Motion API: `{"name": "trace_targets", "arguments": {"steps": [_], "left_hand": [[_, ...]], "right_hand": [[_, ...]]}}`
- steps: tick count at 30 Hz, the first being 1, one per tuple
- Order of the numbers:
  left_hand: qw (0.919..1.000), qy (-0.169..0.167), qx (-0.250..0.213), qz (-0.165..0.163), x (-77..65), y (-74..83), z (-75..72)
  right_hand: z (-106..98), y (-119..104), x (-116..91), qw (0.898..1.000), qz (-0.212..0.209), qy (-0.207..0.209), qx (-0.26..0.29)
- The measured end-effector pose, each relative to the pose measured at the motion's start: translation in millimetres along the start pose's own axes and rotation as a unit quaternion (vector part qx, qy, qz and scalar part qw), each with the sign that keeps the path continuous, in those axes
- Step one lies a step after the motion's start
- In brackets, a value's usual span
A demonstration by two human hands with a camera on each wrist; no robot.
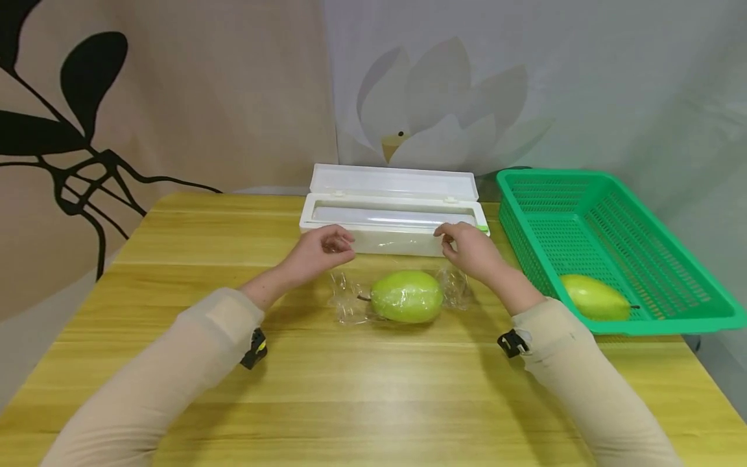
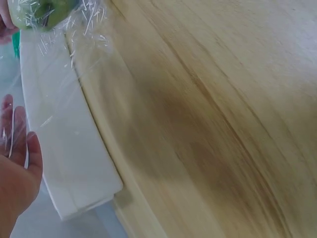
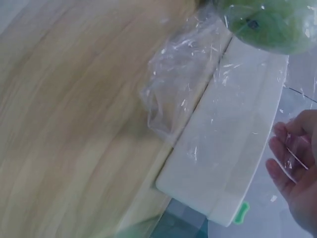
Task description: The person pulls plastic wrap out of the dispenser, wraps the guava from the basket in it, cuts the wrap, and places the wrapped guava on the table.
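Left hand (image 1: 318, 251), right hand (image 1: 473, 253) — fingers bent, thumbs parted, near white box (image 1: 397, 243); clear film (image 1: 457, 290) around green fruit (image 1: 407, 297); whether either pinches film, I cannot tell from here.

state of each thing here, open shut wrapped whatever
white box, lid open
white roll, inside the box
front fruit, wrapped in clear film
clear film, crumpled at both ends
green basket, upright, second fruit inside
second fruit, no film visible
left hand, fingers bent, hold unclear
right hand, fingers bent, hold unclear
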State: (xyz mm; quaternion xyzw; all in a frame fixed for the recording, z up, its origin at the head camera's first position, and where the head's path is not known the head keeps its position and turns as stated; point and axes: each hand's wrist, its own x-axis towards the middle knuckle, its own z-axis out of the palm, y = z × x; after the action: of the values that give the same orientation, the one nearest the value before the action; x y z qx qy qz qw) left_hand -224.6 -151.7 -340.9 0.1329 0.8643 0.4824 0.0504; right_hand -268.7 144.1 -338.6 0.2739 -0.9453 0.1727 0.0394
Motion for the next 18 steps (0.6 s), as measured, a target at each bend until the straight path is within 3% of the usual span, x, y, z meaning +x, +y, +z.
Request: {"name": "trace_targets", "arguments": {"steps": [3,8,13,18], "left_hand": [[0.9997,-0.015,0.015,-0.008,2.7,2.7,1.3],[0.994,-0.066,0.086,-0.011,4.0,8.3,2.4],[0.9819,-0.106,0.157,0.009,4.0,14.2,6.5],[0.9742,-0.105,0.198,0.028,3.9,15.7,10.3]], "right_hand": [[0,2,-2,1.0,-0.015,-0.005,0.014],[-3,4,-5,0.997,-0.031,-0.022,0.07],[-6,2,-10,0.99,-0.024,-0.093,0.105],[-8,-3,-15,0.985,-0.022,-0.14,0.103]]}}
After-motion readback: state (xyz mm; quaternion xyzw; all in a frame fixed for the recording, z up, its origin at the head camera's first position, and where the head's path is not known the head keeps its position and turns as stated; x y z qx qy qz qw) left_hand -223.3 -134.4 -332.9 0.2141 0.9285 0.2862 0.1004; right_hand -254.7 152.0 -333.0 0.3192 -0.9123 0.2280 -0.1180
